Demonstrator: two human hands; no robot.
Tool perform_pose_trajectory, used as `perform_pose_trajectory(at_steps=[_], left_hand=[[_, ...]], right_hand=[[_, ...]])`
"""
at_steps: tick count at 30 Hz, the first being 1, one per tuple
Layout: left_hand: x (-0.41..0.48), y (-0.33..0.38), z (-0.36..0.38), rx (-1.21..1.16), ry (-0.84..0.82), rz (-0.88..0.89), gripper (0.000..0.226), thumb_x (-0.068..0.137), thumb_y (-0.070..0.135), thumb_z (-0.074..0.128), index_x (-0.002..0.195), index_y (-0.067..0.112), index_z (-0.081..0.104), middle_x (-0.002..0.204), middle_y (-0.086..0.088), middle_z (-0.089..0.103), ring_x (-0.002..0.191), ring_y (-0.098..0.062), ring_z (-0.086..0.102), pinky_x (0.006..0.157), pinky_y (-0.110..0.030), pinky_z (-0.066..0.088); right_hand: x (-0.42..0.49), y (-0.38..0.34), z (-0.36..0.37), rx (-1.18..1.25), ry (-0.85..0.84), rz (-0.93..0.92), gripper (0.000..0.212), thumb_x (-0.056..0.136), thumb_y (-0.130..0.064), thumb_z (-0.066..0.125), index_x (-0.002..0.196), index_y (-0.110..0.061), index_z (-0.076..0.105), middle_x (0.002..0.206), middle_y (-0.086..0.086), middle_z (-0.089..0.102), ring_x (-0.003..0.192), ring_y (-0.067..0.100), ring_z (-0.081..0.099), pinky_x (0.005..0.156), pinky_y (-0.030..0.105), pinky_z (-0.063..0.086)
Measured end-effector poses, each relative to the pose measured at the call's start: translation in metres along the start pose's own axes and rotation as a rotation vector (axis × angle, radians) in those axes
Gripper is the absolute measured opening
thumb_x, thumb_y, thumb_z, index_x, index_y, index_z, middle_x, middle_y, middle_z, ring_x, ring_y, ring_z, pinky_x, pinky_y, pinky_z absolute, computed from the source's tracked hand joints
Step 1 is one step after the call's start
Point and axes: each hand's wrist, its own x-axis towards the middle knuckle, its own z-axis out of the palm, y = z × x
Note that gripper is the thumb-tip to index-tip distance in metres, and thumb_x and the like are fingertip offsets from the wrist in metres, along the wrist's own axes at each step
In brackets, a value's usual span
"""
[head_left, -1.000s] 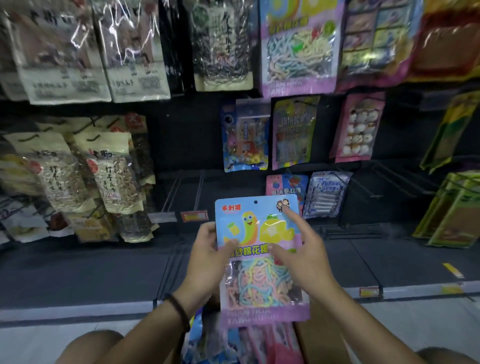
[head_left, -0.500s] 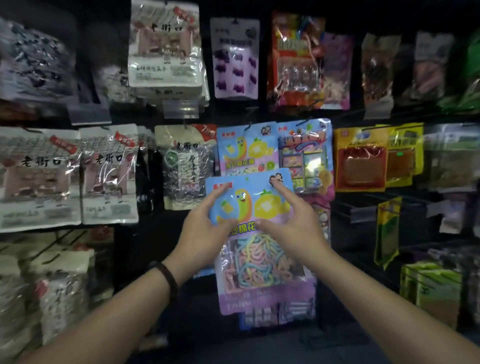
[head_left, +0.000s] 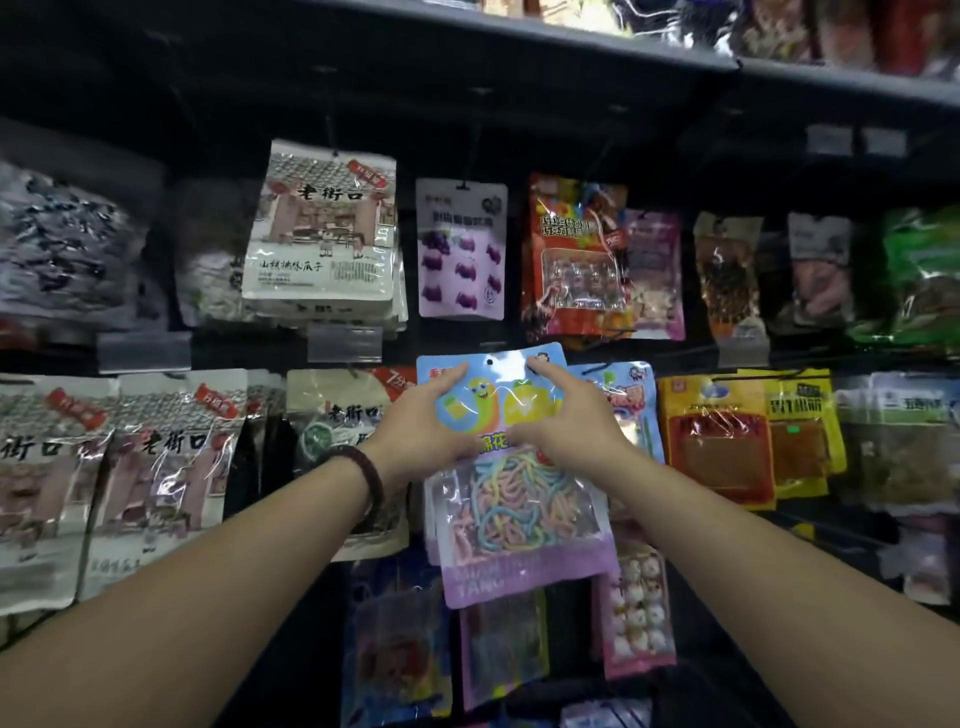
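Observation:
A blue and lilac candy bag (head_left: 519, 514) with pastel strings behind a clear window is held up against the dark display wall. My left hand (head_left: 423, 426) grips its upper left part, thumb on the front. My right hand (head_left: 566, 421) holds the upper right part, with the forefinger stretched up near the hang hole at the top edge. The bag covers the packs that hang behind it in the middle row.
Rows of hanging snack packs surround the bag: white seed bags (head_left: 322, 228) up left, a purple gummy pack (head_left: 462, 249) above, an orange-red pack (head_left: 571, 260), yellow packs (head_left: 722, 431) to the right. A pink marshmallow pack (head_left: 639, 613) hangs below. A dark shelf edge (head_left: 727, 62) runs overhead.
Both hands have carried the candy bag upward from the low shelf level to the middle row of hanging packs, and my view has tilted up with it.

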Motion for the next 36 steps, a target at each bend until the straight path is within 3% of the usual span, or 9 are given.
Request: perform_pose_trajectory(at_steps=[2,6,10,15,19,23,28,31,36], left_hand=[[0.010,-0.006,0.001,0.021,0.008,-0.023,0.102,0.080,0.009,0.089,0.164,0.032,0.035,0.159,0.004,0.045,0.119,-0.001,0.049,0.103,-0.030,0.055],[0.027,-0.021,0.008,0.113,-0.017,-0.050,0.102,0.077,0.015,0.090,0.163,0.032,0.037,0.150,0.007,0.051,0.115,-0.015,0.068,0.079,-0.025,0.056],[0.040,-0.030,0.013,0.205,-0.031,-0.112,0.100,0.078,0.011,0.085,0.163,0.031,0.037,0.151,0.002,0.058,0.071,-0.006,0.063,0.054,-0.011,0.043],[0.049,-0.041,0.013,0.319,-0.047,-0.162,0.107,0.075,0.018,0.083,0.164,0.043,0.028,0.159,-0.002,0.047,0.093,-0.015,0.066,0.074,-0.023,0.051],[0.053,-0.058,0.020,0.485,-0.143,-0.248,0.119,0.066,0.033,0.073,0.159,0.062,0.005,0.166,-0.019,0.028,0.121,-0.037,0.063,0.100,-0.039,0.057],[0.045,-0.067,0.022,0.516,-0.199,-0.281,0.114,0.075,0.038,0.075,0.161,0.058,0.005,0.169,-0.022,0.007,0.141,-0.043,0.047,0.116,-0.044,0.047],[0.017,-0.065,0.015,0.514,-0.193,-0.214,0.097,0.085,0.034,0.072,0.164,0.047,0.018,0.167,-0.017,0.019,0.140,-0.039,0.047,0.114,-0.043,0.048],[-0.016,-0.057,0.012,0.595,-0.162,-0.116,0.075,0.095,0.037,0.068,0.161,0.040,0.031,0.152,-0.012,0.035,0.125,-0.034,0.056,0.106,-0.039,0.050],[-0.095,-0.055,0.013,0.589,-0.140,0.042,0.041,0.095,0.042,0.068,0.135,0.038,0.059,0.119,0.006,0.056,0.109,-0.017,0.060,0.096,-0.039,0.054]], right_hand=[[0.010,0.003,0.006,-0.025,0.000,0.036,0.097,0.065,-0.027,0.087,0.150,-0.049,0.047,0.136,0.008,0.054,0.066,0.024,0.068,0.049,0.030,0.053],[0.018,0.011,0.013,-0.067,-0.015,0.054,0.093,0.073,-0.020,0.088,0.155,-0.036,0.047,0.130,0.000,0.054,0.074,0.018,0.069,0.055,0.035,0.059],[0.026,0.023,0.021,-0.076,-0.036,0.096,0.093,0.078,-0.021,0.087,0.158,-0.037,0.043,0.127,0.005,0.059,0.058,0.013,0.062,0.046,0.025,0.049],[0.039,0.030,0.034,-0.311,-0.129,0.150,0.099,0.082,-0.035,0.082,0.161,-0.052,0.025,0.161,0.020,0.017,0.086,0.032,0.074,0.078,0.037,0.062],[0.041,0.034,0.041,-0.510,-0.166,0.152,0.102,0.085,-0.034,0.074,0.164,-0.051,0.012,0.166,0.022,0.002,0.130,0.047,0.054,0.102,0.048,0.055],[0.031,0.040,0.040,-0.617,-0.236,0.130,0.110,0.085,-0.025,0.073,0.164,-0.051,0.000,0.168,0.018,-0.007,0.139,0.049,0.043,0.103,0.053,0.054],[0.008,0.046,0.034,-0.699,-0.212,0.038,0.105,0.092,-0.034,0.076,0.164,-0.050,0.002,0.163,0.016,0.008,0.117,0.041,0.060,0.089,0.045,0.057],[-0.016,0.052,0.033,-0.685,-0.195,0.012,0.099,0.091,-0.040,0.076,0.164,-0.048,0.009,0.166,0.013,0.010,0.131,0.042,0.054,0.094,0.048,0.057],[-0.083,0.059,0.034,-0.595,-0.179,-0.053,0.059,0.095,-0.038,0.069,0.150,-0.032,0.048,0.135,0.004,0.040,0.123,0.029,0.054,0.099,0.046,0.053]])
